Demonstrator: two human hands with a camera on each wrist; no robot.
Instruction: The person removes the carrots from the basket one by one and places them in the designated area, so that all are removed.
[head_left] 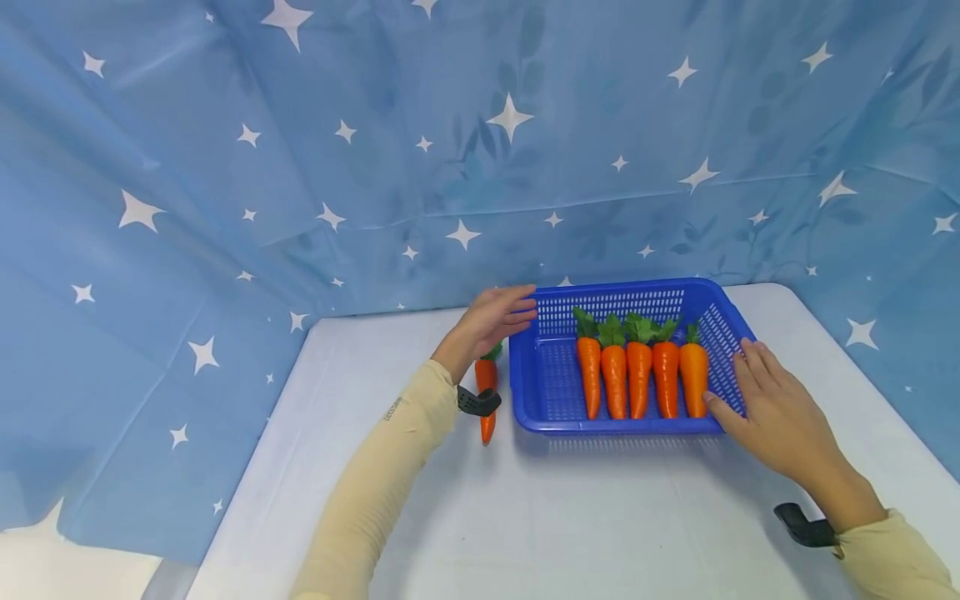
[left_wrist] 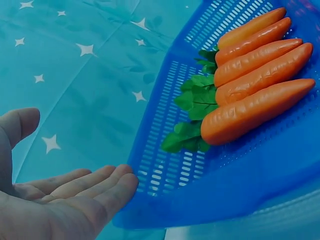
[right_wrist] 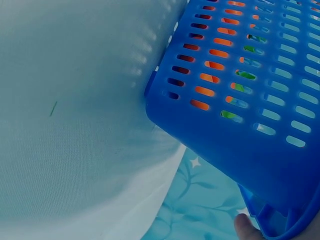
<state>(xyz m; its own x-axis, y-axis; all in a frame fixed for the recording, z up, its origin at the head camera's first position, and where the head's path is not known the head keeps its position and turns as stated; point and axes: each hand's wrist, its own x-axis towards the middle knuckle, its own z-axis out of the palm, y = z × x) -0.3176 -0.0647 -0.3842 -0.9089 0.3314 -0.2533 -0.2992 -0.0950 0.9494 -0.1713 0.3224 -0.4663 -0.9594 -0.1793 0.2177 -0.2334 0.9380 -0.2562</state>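
at the near edge of a white-covered table [head_left: 585, 517], two pale sleeves [head_left: 375, 479] are seen reaching forward, a black mount [head_left: 806, 528] worn at each wrist. along the right end of a slotted blue basket [head_left: 622, 427], the right hand [head_left: 783, 412] is laid at the rim, fingers stretched straight, thumb spread; no carrot is held by it. to the basket's left, a lone carrot [head_left: 486, 375] is seen on the table, partly hidden beneath the left wrist. inside, five carrots [head_left: 639, 383] are ranged side by side, tips toward the near rim, green leaves [head_left: 640, 327] toward the far wall. loading is judged nearly complete: five of six carrots in view are already placed, and one is left outside. by the far left corner, the left hand [head_left: 491, 318] is opened wide, fingers extended at the rim, nothing grasped. whether the basket is being steadied or shifted cannot be told. beyond, a blue curtain [head_left: 420, 183] is patterned with white stars.
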